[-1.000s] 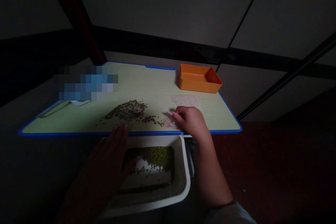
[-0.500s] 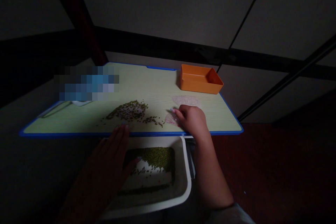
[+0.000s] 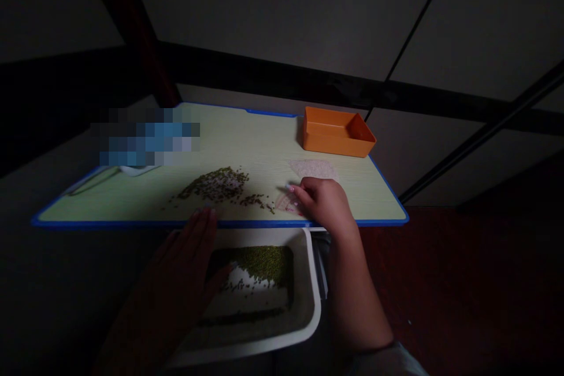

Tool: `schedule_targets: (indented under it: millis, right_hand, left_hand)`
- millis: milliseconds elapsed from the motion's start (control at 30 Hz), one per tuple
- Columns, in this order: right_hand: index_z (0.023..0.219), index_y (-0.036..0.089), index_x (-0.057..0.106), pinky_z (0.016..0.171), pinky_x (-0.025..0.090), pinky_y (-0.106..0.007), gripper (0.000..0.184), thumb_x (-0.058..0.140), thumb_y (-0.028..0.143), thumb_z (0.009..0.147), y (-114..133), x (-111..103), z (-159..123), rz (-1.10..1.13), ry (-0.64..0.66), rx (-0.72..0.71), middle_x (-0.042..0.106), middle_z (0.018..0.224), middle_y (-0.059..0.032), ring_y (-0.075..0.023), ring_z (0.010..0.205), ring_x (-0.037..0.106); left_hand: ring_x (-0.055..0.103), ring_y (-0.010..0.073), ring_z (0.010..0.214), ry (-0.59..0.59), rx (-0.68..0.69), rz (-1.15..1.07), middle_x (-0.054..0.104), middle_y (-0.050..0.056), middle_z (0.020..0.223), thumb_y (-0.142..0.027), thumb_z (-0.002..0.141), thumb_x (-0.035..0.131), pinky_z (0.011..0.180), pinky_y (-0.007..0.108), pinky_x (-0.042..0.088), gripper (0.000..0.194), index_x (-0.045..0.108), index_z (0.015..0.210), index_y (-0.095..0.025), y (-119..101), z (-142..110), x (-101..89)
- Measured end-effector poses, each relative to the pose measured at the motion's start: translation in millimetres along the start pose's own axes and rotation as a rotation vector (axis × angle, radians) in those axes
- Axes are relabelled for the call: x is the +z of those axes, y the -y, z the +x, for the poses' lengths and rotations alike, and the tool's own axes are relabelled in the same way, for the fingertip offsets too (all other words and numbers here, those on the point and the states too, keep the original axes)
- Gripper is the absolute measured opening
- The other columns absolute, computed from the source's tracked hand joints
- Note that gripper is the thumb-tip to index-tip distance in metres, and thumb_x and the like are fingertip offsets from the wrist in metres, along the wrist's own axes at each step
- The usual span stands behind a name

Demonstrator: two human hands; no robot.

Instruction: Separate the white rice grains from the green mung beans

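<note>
Resting our right hand (image 3: 326, 201) at the table (image 3: 264, 147) with its fingers curled (whether they pinch anything, we cannot tell), we have the pale grain heap (image 3: 314, 168) just beyond it and the speckled bean pile (image 3: 220, 182) to its left, stretched roughly along the near edge. Our left hand (image 3: 187, 255), fingers extended over the white tub's left side (image 3: 314, 294), is nearer that pile.

I see a loose heap (image 3: 219, 184) of dark green beans mixed with pale grains, spread low on the tabletop (image 3: 264, 144), strays trailing right. Apart from it, I make out a thin pale pile (image 3: 312, 168). Below, more green beans (image 3: 268, 262) lie banked toward the far right of a white tub (image 3: 314, 314).
</note>
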State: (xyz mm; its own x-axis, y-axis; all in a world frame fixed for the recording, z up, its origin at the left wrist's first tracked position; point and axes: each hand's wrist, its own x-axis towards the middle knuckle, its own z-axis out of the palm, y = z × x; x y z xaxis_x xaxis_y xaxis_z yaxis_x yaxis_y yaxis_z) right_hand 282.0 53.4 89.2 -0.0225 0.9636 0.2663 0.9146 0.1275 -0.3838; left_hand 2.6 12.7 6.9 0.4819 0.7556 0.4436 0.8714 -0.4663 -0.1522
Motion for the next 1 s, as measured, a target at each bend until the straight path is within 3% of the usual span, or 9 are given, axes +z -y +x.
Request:
schedule_targets:
  millis: [267, 500, 1000]
  right_hand:
    - [0.07, 0.021, 0.065, 0.054, 0.018, -0.029, 0.04, 0.046, 0.047, 0.093, 3.4, 7.6, 4.2, -0.071, -0.021, 0.012, 0.063, 0.063, -0.0043, -0.0133, 0.058, 0.049]
    - [0.067, 0.02, 0.063, 0.054, 0.02, -0.028, 0.039, 0.049, 0.047, 0.092, 4.2, 4.8, 1.2, 0.032, -0.011, -0.04, 0.061, 0.06, -0.0015, -0.012, 0.056, 0.048]
    - [0.069, 0.021, 0.065, 0.054, 0.021, -0.028, 0.039, 0.048, 0.048, 0.092, 5.6, 6.1, 1.5, 0.009, 0.004, -0.027, 0.063, 0.063, -0.003, -0.0132, 0.059, 0.05]
  left_hand:
    - [0.036, 0.0299, 0.14, -0.031, 0.017, 0.011, 0.036, 0.019, 0.152, -0.057, 0.087, 0.029, 0.105, 0.05, 0.042, 0.079, 0.011, 0.149, -0.012, -1.3, 1.8, -1.1]
    - [0.037, 0.0298, 0.14, -0.023, 0.017, 0.005, 0.037, 0.019, 0.152, -0.056, 0.087, 0.028, 0.104, 0.051, 0.043, 0.078, 0.01, 0.149, -0.012, 0.1, 1.4, -1.6]
    - [0.038, 0.0308, 0.139, -0.025, 0.028, 0.022, 0.037, 0.02, 0.151, -0.057, 0.087, 0.028, 0.102, 0.051, 0.045, 0.079, 0.008, 0.149, -0.012, -0.4, 3.0, -2.9]
